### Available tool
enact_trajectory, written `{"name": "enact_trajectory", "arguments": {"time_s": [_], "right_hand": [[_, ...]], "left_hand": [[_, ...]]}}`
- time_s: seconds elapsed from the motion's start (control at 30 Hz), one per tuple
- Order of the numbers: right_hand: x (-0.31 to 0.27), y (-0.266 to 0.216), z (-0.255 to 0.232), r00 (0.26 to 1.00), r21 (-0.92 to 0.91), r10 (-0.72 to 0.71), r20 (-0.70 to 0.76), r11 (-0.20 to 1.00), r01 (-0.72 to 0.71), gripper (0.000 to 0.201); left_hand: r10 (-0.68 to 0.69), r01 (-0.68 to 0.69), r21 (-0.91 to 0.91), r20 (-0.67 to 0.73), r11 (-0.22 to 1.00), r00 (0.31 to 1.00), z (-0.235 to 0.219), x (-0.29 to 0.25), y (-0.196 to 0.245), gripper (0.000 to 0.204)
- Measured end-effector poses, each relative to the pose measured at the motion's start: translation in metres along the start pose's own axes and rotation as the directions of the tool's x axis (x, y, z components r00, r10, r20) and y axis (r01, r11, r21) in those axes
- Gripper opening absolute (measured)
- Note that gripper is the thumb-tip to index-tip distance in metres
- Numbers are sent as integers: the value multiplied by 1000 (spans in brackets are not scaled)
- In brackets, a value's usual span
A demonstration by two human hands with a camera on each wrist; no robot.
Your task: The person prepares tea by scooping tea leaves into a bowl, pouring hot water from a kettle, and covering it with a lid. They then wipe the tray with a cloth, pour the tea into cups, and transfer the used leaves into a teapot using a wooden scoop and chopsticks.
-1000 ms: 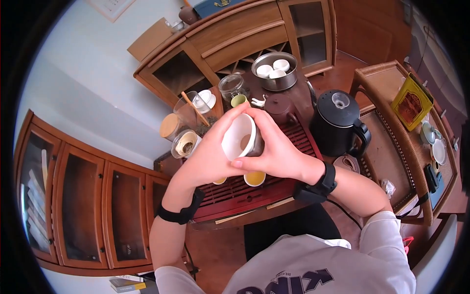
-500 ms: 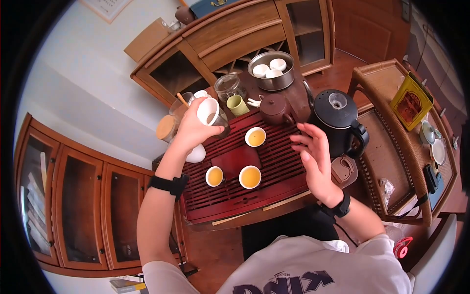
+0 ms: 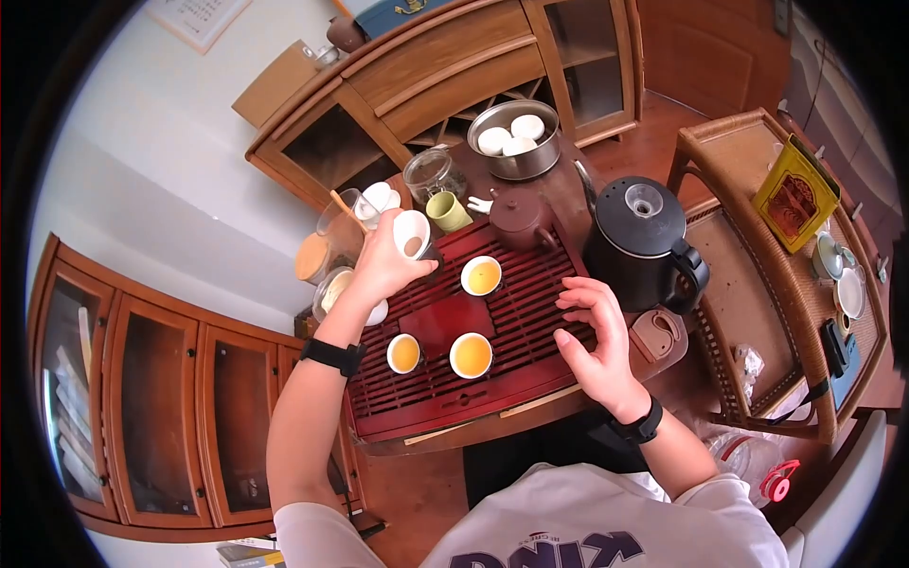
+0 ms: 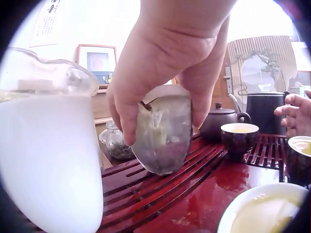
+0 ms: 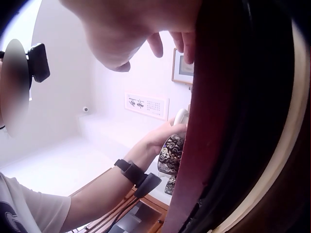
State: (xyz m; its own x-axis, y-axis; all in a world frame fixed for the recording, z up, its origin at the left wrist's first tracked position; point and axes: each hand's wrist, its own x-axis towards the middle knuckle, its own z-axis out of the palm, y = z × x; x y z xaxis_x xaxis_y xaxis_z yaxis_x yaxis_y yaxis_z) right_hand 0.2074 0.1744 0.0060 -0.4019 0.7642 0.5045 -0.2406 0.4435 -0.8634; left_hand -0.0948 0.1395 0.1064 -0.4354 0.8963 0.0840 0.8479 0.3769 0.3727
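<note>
My left hand (image 3: 383,265) grips a white-lined cup (image 3: 412,233) by its sides, at the far left part of the red slatted tea tray (image 3: 417,417). In the left wrist view, the thumb and fingers of the left hand (image 4: 170,58) straddle the cup (image 4: 165,133), its base close to the slats; contact cannot be told. The right wrist view shows a dark swirl pattern on the cup (image 5: 171,153). My right hand (image 3: 601,350) hovers by the tray's right side, fingers loosely bent, holding nothing. Three cups of yellow liquid (image 3: 484,275) (image 3: 404,353) (image 3: 471,355) stand on the tray.
Behind the tray are a brown teapot (image 3: 519,218), green cup (image 3: 447,211), glass jar (image 3: 434,176) and metal bowl of white cups (image 3: 515,151). A black kettle (image 3: 634,237) stands at right. Glass vessels and a wooden-lidded container (image 3: 312,257) stand at left.
Both hands were around the cup; the right hand has let go and moved right. The left hand has carried the cup left, uncovering the tray and the cups of yellow liquid.
</note>
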Motion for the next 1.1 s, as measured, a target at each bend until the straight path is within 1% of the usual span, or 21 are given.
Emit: {"name": "enact_trajectory", "arguments": {"time_s": [0.13, 0.2, 0.33, 0.4, 0.43, 0.5, 0.53, 0.63, 0.7, 0.73, 0.8, 0.83, 0.9, 0.93, 1.0, 1.03, 1.1], "right_hand": [[1, -2, 0, 1000, -65, -8, -9, 998, 7, 40], [1, -2, 1, 1000, -71, -3, -13, 997, 2, 40], [1, -2, 1, 1000, -89, 16, -7, 996, -17, 39], [1, -3, 1, 1000, -90, 21, -5, 996, -21, 38], [1, -3, 1, 1000, -95, 20, 0, 995, -20, 37], [1, -3, 1, 1000, -107, 26, 4, 994, -26, 37], [1, -3, 1, 999, -121, 33, -2, 992, -33, 36], [1, -3, 1, 1000, -126, 28, -5, 992, -28, 35], [1, -3, 2, 1000, -127, 27, -5, 991, -28, 35], [1, -3, 2, 1000, -129, 25, -7, 991, -25, 35], [2, -3, 2, 1000, -136, 19, -2, 991, -19, 34], [1, -3, 2, 1000, -146, 14, -2, 989, -15, 34], [1, -4, 2, 1000, -142, 27, -1, 990, -27, 33], [2, -5, 2, 999, -142, 38, 2, 989, -37, 33], [2, -3, 1, 1000, -144, 26, 11, 989, -24, 32], [2, -3, 2, 1000, -139, 25, 5, 990, -24, 32], [1, -4, 1, 1000, -145, 15, 23, 989, -12, 31]], "left_hand": [[22, -22, -17, 5, 1000, 1000, 0, 5, -19, 95], [22, -22, -7, 122, 1000, 992, -10, 4, -17, 94], [9, -5, -25, 142, 1000, 990, -15, 4, -24, 99], [-36, 30, 42, 168, 999, 985, -19, 2, -20, 99], [-43, 37, 42, 167, 998, 985, -21, 0, -18, 99], [-101, 82, 123, 160, 989, 982, -22, 0, -14, 100], [-103, 85, 122, 157, 989, 982, -22, 0, -16, 100], [-106, 90, 107, 158, 990, 982, -24, 0, -24, 100], [-72, 65, 44, 192, 997, 979, -25, -1, -31, 100], [-77, 69, 46, 190, 997, 979, -25, -3, -33, 100], [-32, 22, 51, 195, 998, 980, -25, -6, -36, 101], [-35, 26, 52, 194, 998, 980, -25, -7, -36, 101], [-25, 1, 113, 214, 994, 976, -26, -8, -35, 108], [-31, 8, 108, 208, 994, 978, -26, -10, -33, 108], [-75, 17, 237, 240, 971, 968, -32, -14, -23, 116], [-84, 30, 229, 227, 973, 970, -36, -17, -22, 116], [-32, -12, 198, 223, 980, 974, -47, -24, -22, 125]]}}
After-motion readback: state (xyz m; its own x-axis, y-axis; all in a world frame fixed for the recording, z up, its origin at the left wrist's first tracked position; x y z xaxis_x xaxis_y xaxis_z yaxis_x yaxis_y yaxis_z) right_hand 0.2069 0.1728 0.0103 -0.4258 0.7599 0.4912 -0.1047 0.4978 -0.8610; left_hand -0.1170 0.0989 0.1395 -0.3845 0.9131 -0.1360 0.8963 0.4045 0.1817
